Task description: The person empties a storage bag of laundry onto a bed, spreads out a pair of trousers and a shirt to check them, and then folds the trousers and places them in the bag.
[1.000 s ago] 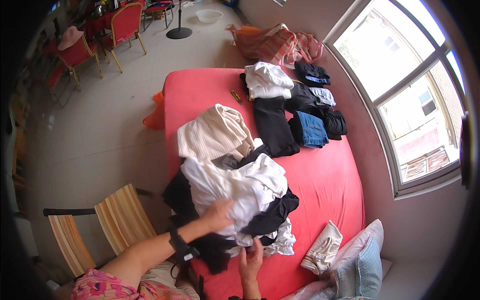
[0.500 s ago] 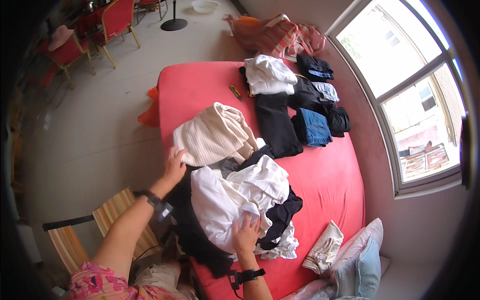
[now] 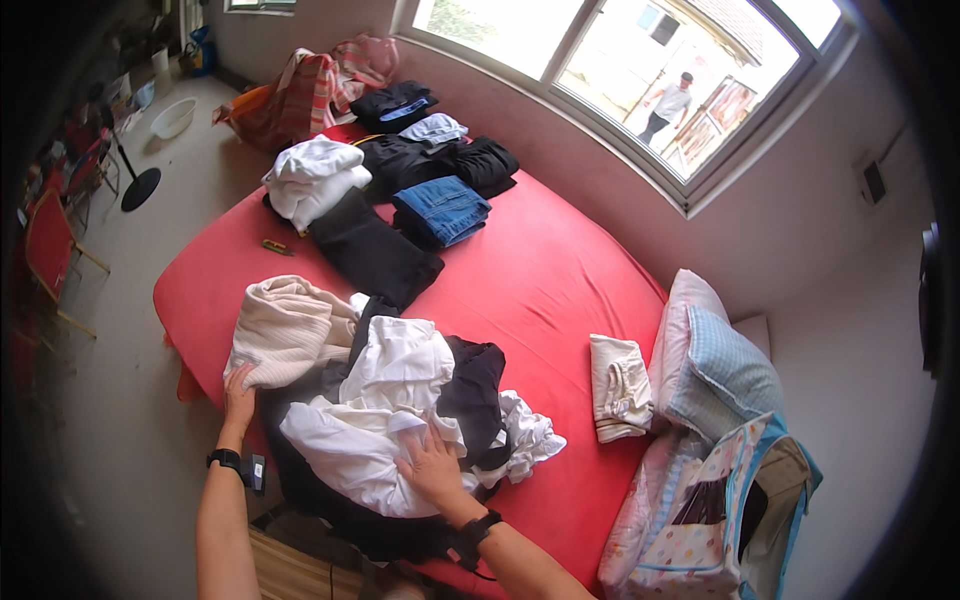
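Observation:
A beige ribbed knit garment (image 3: 290,330) lies bunched at the left side of a clothes heap. My left hand (image 3: 240,392) is at its lower left corner, fingers closed on the fabric edge. My right hand (image 3: 432,465) rests on a crumpled white garment (image 3: 345,455), fingers spread, holding nothing. More white cloth (image 3: 400,355) lies above it, with a black garment (image 3: 472,375) to the right and dark clothing (image 3: 330,515) beneath, hanging toward the near edge. A ruffled white piece (image 3: 530,435) sticks out at the right.
The red-covered table (image 3: 560,290) holds folded black trousers (image 3: 375,250), folded jeans (image 3: 440,210), a white stack (image 3: 315,180) and a small cutter (image 3: 277,247). Right are folded cream trousers (image 3: 620,385), pillows (image 3: 720,365) and an open bag (image 3: 700,545). Outside the window stands a person (image 3: 668,110).
My view has swung to the right, bringing the open bag and the person outside into sight. Both hands stay at the same garments, and the heap looks much the same.

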A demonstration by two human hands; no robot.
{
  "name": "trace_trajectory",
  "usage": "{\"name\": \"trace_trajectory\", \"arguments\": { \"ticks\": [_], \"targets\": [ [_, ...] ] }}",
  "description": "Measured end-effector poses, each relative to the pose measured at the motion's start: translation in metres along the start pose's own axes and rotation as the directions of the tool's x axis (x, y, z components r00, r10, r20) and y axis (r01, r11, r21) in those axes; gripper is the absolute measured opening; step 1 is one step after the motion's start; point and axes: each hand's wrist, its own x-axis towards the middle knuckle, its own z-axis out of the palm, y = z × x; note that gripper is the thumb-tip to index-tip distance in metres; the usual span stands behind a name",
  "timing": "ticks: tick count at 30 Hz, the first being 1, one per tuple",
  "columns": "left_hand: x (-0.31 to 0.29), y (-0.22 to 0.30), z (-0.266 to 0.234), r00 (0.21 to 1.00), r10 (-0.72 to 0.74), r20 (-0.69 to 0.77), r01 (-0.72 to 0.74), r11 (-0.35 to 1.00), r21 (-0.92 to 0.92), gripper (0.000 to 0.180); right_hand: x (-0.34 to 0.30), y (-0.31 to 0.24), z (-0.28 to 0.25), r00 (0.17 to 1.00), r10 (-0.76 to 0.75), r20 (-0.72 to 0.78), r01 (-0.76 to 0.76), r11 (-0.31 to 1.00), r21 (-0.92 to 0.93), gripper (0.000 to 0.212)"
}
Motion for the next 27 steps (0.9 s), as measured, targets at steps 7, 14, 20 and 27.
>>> {"name": "trace_trajectory", "arguments": {
  "ticks": [7,14,20,27],
  "targets": [
    [0.094,0.063,-0.101,0.958,-0.262,-0.121,0.087,0.663,-0.744,0.027,0.003,0.001,-0.015,0.979,0.032,0.200,-0.067,0.983,0.172,0.058],
    [0.133,0.260,-0.242,0.990,0.031,-0.135,-0.132,0.514,-0.848,0.027,-0.031,0.004,-0.049,0.997,-0.065,-0.032,0.072,0.933,0.353,0.052],
    [0.106,0.423,-0.336,0.978,0.201,-0.061,-0.106,0.218,-0.970,0.031,-0.069,0.010,-0.071,0.974,0.067,-0.216,0.070,0.820,0.568,0.051],
    [0.064,0.549,-0.394,0.898,0.377,-0.228,-0.312,0.177,-0.933,0.040,-0.124,0.019,-0.105,0.863,-0.088,0.497,-0.501,-0.277,0.820,0.067]
  ]
}}
